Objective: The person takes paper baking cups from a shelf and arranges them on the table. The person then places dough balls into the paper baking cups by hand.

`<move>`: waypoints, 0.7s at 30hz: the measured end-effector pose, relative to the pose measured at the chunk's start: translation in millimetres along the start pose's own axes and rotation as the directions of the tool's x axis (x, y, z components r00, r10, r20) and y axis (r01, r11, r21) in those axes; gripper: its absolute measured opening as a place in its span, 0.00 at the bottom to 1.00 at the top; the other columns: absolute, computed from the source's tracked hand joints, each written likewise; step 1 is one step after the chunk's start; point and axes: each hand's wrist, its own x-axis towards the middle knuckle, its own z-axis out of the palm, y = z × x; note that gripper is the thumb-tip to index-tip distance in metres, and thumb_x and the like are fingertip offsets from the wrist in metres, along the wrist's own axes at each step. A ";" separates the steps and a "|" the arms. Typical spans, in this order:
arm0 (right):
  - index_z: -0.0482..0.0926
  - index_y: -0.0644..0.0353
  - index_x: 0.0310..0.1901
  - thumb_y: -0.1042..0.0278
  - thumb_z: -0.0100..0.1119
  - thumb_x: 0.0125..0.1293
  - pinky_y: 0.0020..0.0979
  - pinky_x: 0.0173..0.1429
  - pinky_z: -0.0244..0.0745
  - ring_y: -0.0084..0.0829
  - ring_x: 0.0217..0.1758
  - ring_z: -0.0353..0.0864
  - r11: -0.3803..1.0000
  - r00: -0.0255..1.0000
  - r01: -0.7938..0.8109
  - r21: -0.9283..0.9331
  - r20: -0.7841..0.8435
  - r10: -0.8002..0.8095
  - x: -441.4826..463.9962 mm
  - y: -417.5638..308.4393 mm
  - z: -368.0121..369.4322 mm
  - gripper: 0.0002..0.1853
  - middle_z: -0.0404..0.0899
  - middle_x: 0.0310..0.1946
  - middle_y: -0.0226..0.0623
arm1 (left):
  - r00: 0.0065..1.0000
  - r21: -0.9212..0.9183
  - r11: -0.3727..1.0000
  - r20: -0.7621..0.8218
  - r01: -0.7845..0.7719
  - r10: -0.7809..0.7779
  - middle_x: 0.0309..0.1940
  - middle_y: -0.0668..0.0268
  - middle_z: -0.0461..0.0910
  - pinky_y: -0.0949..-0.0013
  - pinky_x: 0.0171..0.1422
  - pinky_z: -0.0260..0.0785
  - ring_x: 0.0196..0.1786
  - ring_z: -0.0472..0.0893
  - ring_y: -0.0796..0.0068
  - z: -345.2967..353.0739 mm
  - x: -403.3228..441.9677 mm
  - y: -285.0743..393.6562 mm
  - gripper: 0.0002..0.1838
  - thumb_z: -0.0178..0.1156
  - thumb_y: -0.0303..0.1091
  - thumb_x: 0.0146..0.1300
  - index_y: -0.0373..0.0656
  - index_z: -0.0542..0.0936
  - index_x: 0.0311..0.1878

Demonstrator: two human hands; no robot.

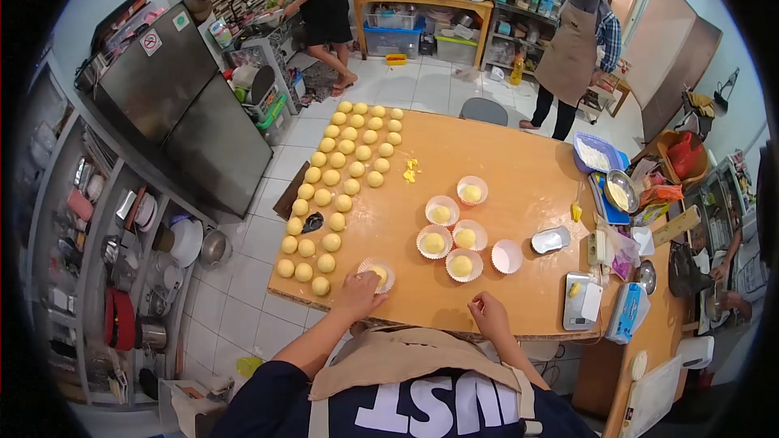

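Observation:
My left hand (359, 295) is at the table's near edge, its fingers closed on a pale yellow dough ball (380, 275) that sits in a white paper baking cup (389, 282). Its fingers partly cover the ball. To the right, my right hand (490, 315) hovers by the near edge, fingers curled in, with nothing visible in them. Between and beyond my hands stand several paper cups (434, 242) with a dough ball in each. One paper cup (507, 256) has no ball. Rows of loose dough balls (331, 242) lie along the table's left side.
Yellow scraps (411, 169) lie on the wooden table (503, 162). A metal tin (551, 240), kitchen scale (582, 302), bowl (622, 191) and purple basket (595, 152) are on the right. Two people (572, 53) stand beyond the table; another person's hands (734, 304) show at far right.

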 end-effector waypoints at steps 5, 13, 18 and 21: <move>0.77 0.64 0.37 0.64 0.63 0.60 0.37 0.33 0.72 0.39 0.28 0.77 0.997 0.997 0.082 0.009 0.013 -0.082 7.0 -7.5 9.0 0.11 0.77 0.25 0.42 | 0.995 0.224 0.972 -0.059 -0.066 0.081 0.57 0.58 0.71 0.54 0.63 0.56 0.59 0.71 0.61 11.1 -2.4 0.1 0.31 0.62 0.54 0.56 0.42 0.73 0.57; 0.77 0.60 0.38 0.61 0.63 0.60 0.38 0.35 0.73 0.39 0.30 0.79 0.998 0.998 0.053 -0.022 0.013 -0.053 2.6 -2.0 11.2 0.12 0.78 0.26 0.40 | 0.974 0.257 0.962 -0.177 -0.092 0.140 0.63 0.57 0.65 0.50 0.63 0.54 0.63 0.69 0.61 27.7 -4.3 -14.9 0.40 0.59 0.60 0.57 0.42 0.65 0.65; 0.77 0.63 0.35 0.64 0.63 0.59 0.37 0.34 0.72 0.39 0.28 0.78 0.999 0.999 0.039 -0.002 -0.014 -0.039 -2.2 -2.9 8.5 0.11 0.78 0.24 0.42 | 0.984 0.244 0.964 -0.114 -0.109 0.140 0.61 0.57 0.66 0.50 0.65 0.53 0.62 0.70 0.61 24.0 2.5 -15.4 0.38 0.60 0.61 0.56 0.41 0.67 0.61; 0.78 0.63 0.35 0.64 0.63 0.59 0.37 0.34 0.72 0.38 0.28 0.78 0.999 0.999 0.033 -0.004 -0.025 -0.033 -3.0 -1.8 7.6 0.11 0.78 0.25 0.42 | 0.974 0.264 0.963 -0.202 -0.050 0.106 0.61 0.57 0.67 0.51 0.66 0.53 0.60 0.71 0.62 16.8 5.7 -6.3 0.37 0.60 0.61 0.55 0.41 0.68 0.59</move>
